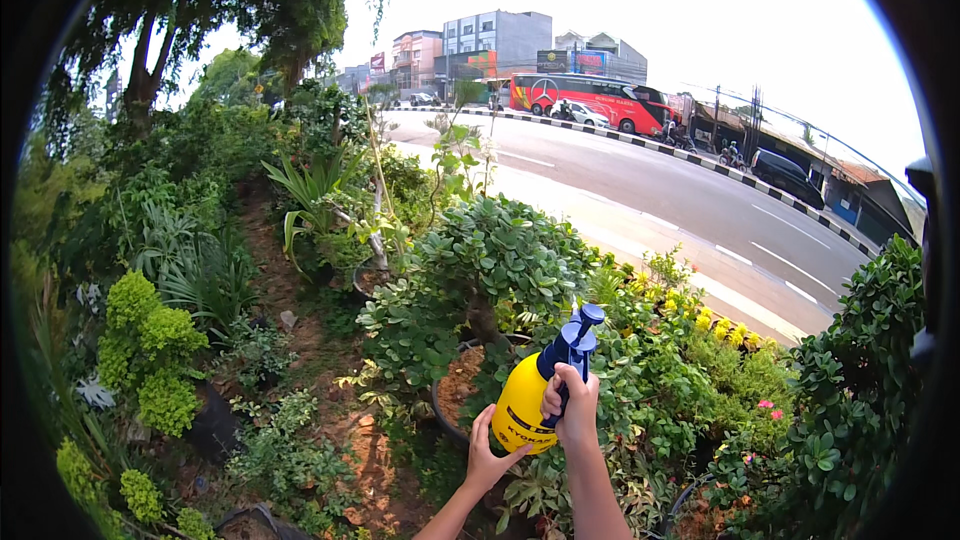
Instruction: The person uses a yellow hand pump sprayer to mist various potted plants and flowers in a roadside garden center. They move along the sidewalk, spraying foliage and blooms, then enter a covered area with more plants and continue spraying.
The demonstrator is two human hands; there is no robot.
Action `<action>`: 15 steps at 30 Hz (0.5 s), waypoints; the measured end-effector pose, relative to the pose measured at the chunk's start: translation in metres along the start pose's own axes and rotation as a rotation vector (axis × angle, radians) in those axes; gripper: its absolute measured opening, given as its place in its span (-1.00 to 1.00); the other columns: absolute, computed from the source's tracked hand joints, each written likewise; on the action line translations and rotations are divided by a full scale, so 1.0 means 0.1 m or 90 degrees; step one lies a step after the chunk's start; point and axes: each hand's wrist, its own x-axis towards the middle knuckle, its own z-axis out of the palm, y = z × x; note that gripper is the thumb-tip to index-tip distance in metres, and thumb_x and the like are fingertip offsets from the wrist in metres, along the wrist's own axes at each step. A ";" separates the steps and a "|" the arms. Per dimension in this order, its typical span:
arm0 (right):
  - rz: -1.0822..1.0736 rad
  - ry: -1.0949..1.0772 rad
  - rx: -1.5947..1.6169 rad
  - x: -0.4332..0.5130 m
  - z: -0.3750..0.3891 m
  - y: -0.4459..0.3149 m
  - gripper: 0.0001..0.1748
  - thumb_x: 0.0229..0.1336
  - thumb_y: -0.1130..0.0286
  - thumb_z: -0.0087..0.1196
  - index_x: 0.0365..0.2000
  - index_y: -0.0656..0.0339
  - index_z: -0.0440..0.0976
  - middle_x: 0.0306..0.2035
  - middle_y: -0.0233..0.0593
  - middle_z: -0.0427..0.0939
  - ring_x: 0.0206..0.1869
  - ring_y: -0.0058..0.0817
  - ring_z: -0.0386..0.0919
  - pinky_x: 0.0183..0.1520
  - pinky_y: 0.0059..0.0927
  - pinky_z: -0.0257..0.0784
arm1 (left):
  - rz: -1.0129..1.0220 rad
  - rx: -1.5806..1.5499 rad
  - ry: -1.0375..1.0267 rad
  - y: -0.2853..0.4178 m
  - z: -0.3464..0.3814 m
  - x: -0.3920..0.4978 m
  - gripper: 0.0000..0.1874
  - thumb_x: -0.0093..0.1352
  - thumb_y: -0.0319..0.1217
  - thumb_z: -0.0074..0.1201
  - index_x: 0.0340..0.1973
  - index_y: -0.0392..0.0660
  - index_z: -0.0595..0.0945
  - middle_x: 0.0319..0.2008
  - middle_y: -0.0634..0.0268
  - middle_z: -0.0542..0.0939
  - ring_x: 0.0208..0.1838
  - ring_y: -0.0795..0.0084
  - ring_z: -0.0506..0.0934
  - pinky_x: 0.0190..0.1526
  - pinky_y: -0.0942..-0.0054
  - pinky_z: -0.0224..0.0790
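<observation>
A yellow pump spray bottle [519, 399] with a dark blue pump head is held up in front of me, tilted with its top leaning away to the right. My right hand [576, 406] wraps the blue handle just under the pump knob. Beneath, my left hand [489, 450] cups the bottle's base with thumb and fingers spread around it. Just beyond the sprayer stands a bonsai-like shrub [502, 251] with thick trunk and rounded glossy leaves. Its round dark pot [442, 409] holds brown soil and is partly hidden by leaves and the bottle.
A dirt path [300, 345] runs up the left between plants. Bright lime-green shrubs [150, 349] grow beside it. Yellow-leaved plants [720, 326] line the kerb on the right. Past them lies a road [675, 187], with a red bus [592, 101] on its far side. A dense bush [855, 390] rises at right.
</observation>
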 end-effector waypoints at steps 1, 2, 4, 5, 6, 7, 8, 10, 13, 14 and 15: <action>-0.007 0.027 0.075 -0.01 -0.01 0.02 -0.70 0.09 0.34 0.00 -0.69 0.19 0.25 -0.84 -0.40 0.22 -0.85 -0.65 0.15 -0.75 -0.56 0.08 | -0.005 -0.008 -0.005 -0.01 0.02 0.00 0.02 0.04 -0.04 0.36 0.24 -0.27 0.18 0.21 0.01 0.21 0.29 0.12 0.21 0.28 0.18 0.06; 0.008 0.009 0.064 -0.02 -0.06 -0.01 -0.70 0.09 0.34 0.00 -0.69 0.20 0.26 -0.84 -0.39 0.21 -0.85 -0.63 0.14 -0.75 -0.57 0.08 | 0.004 -0.002 -0.006 -0.01 0.02 -0.01 0.01 0.04 -0.04 0.36 0.24 -0.27 0.18 0.20 0.01 0.21 0.29 0.12 0.21 0.28 0.18 0.06; 0.048 -0.016 -0.028 -0.03 -0.12 -0.02 -0.70 0.08 0.33 -0.01 -0.69 0.20 0.26 -0.84 -0.38 0.21 -0.85 -0.63 0.14 -0.75 -0.57 0.08 | -0.013 0.007 -0.027 -0.02 0.04 -0.02 0.01 0.04 -0.03 0.36 0.24 -0.27 0.18 0.20 0.01 0.21 0.28 0.11 0.22 0.28 0.18 0.06; 0.073 -0.019 -0.072 -0.04 -0.17 -0.04 -0.70 0.08 0.33 -0.01 -0.69 0.21 0.26 -0.84 -0.38 0.20 -0.85 -0.62 0.13 -0.75 -0.57 0.07 | -0.013 -0.006 -0.030 -0.03 0.05 -0.02 0.00 0.05 -0.04 0.36 0.24 -0.27 0.18 0.20 0.01 0.22 0.28 0.11 0.22 0.27 0.18 0.07; 0.058 -0.004 -0.030 -0.06 -0.17 0.00 -0.69 0.09 0.32 -0.01 -0.69 0.21 0.26 -0.84 -0.37 0.21 -0.85 -0.63 0.13 -0.76 -0.56 0.08 | -0.013 -0.019 -0.034 -0.03 0.06 -0.02 0.00 0.05 -0.04 0.36 0.23 -0.28 0.18 0.20 0.02 0.22 0.28 0.11 0.23 0.27 0.18 0.07; 0.048 0.010 -0.011 -0.07 -0.20 0.00 -0.69 0.09 0.32 -0.01 -0.69 0.21 0.27 -0.84 -0.38 0.21 -0.85 -0.63 0.14 -0.76 -0.56 0.08 | -0.013 -0.032 -0.039 -0.04 0.08 -0.03 -0.01 0.05 -0.04 0.36 0.23 -0.28 0.19 0.19 0.02 0.22 0.27 0.11 0.23 0.27 0.18 0.07; 0.038 0.015 0.015 -0.08 -0.22 0.02 -0.69 0.09 0.31 -0.01 -0.69 0.21 0.27 -0.84 -0.38 0.21 -0.85 -0.63 0.14 -0.76 -0.56 0.08 | -0.015 -0.035 -0.042 -0.04 0.10 -0.04 -0.01 0.05 -0.05 0.36 0.23 -0.27 0.19 0.19 0.02 0.22 0.27 0.11 0.23 0.27 0.19 0.08; 0.069 0.005 -0.035 -0.11 -0.24 0.03 -0.70 0.07 0.29 -0.05 -0.68 0.19 0.24 -0.84 -0.38 0.18 -0.85 -0.61 0.11 -0.76 -0.55 0.08 | -0.016 -0.036 -0.044 -0.04 0.11 -0.05 -0.02 0.05 -0.05 0.35 0.23 -0.27 0.19 0.19 0.02 0.23 0.27 0.11 0.24 0.26 0.19 0.08; 0.032 0.028 -0.030 -0.14 -0.26 0.06 -0.71 0.07 0.29 -0.06 -0.67 0.18 0.23 -0.84 -0.38 0.17 -0.85 -0.61 0.11 -0.76 -0.53 0.09 | -0.032 -0.054 -0.063 -0.04 0.12 -0.06 -0.02 0.06 -0.06 0.35 0.23 -0.26 0.18 0.19 0.02 0.23 0.27 0.12 0.23 0.26 0.19 0.09; 0.018 0.048 0.034 -0.15 -0.27 0.06 -0.71 0.07 0.29 -0.05 -0.67 0.18 0.23 -0.84 -0.37 0.18 -0.85 -0.61 0.10 -0.76 -0.52 0.09 | -0.022 -0.054 -0.064 -0.04 0.12 -0.06 -0.02 0.06 -0.06 0.35 0.24 -0.26 0.18 0.19 0.02 0.22 0.27 0.12 0.23 0.26 0.19 0.09; 0.014 0.069 0.051 -0.16 -0.27 0.06 -0.71 0.06 0.29 -0.04 -0.67 0.18 0.23 -0.84 -0.37 0.19 -0.85 -0.61 0.11 -0.76 -0.52 0.09 | -0.021 -0.055 -0.068 -0.04 0.12 -0.07 -0.01 0.06 -0.06 0.35 0.24 -0.26 0.18 0.20 0.03 0.22 0.27 0.12 0.23 0.26 0.19 0.09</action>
